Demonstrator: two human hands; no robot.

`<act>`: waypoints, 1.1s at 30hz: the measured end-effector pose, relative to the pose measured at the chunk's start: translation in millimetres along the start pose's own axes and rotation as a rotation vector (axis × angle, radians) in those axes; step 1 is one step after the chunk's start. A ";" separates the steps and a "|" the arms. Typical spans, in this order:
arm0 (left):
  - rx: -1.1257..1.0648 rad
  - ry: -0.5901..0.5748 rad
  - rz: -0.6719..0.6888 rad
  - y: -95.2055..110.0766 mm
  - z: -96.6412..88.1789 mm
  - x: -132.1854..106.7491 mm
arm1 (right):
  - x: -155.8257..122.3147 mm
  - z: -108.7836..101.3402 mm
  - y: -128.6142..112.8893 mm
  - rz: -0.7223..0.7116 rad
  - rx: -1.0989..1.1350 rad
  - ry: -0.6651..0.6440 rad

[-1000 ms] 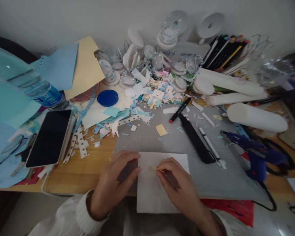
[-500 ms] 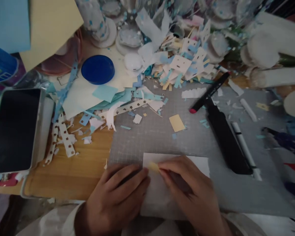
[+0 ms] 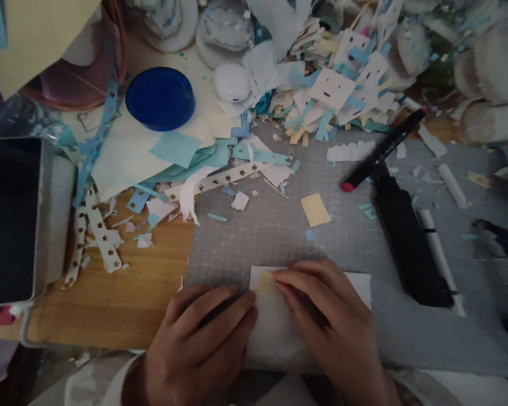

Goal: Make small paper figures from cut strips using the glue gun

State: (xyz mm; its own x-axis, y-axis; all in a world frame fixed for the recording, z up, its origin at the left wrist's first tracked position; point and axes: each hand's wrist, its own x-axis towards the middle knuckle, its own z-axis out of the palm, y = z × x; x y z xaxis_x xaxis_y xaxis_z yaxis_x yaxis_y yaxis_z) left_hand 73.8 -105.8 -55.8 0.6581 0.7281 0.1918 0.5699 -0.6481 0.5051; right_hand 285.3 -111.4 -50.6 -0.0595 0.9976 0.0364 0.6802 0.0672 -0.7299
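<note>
A white sheet of paper (image 3: 271,332) lies on the grey cutting mat (image 3: 245,237) in front of me. Near its upper left corner is a small pale yellow paper piece (image 3: 266,283). The thumb and forefinger of my right hand (image 3: 330,316) pinch the right end of that piece, low against the sheet. My left hand (image 3: 207,332) is at the sheet's left edge, fingers stretched out and fingertips resting on it, holding nothing. Farther up the mat lies another yellow paper piece (image 3: 315,210).
To the right lie a black-handled tool (image 3: 408,242), a black marker (image 3: 383,149) and a white pen (image 3: 440,259). Behind are a blue lid (image 3: 160,98), a white earbud case (image 3: 232,83) and a heap of paper cutouts (image 3: 332,90). A phone-like device (image 3: 11,220) stands left.
The view has shifted, so the desk items appear displaced. The yellow piece now looks flatter on the white sheet, with my right fingers still at its right end. My left hand stays put.
</note>
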 end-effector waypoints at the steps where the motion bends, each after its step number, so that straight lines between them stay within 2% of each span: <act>1: 0.000 -0.003 -0.013 0.5 -0.3 -0.3 | 0.9 -0.8 0.0 0.000 0.013 -0.009; 8: -0.037 0.016 -0.047 2.2 -0.4 1.0 | 7.3 -8.1 -1.5 0.021 0.095 -0.062; 14: -0.017 0.172 -0.009 1.1 6.6 5.3 | 8.6 -6.1 -2.0 0.019 0.100 -0.043; 23: -0.011 0.172 -0.030 5.0 6.2 6.4 | 4.4 3.3 -1.1 -0.022 -0.049 -0.001; 33: 0.082 0.155 -0.028 6.5 4.2 5.8 | 4.4 8.4 -3.6 -0.032 -0.117 0.067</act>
State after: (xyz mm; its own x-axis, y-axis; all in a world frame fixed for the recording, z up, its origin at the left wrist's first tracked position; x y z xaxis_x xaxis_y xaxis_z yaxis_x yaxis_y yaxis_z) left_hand 83.4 -106.7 -55.0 0.5611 0.7679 0.3089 0.6298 -0.6383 0.4427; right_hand 276.4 -107.5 -53.5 -0.0359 0.9936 0.1068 0.7594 0.0966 -0.6434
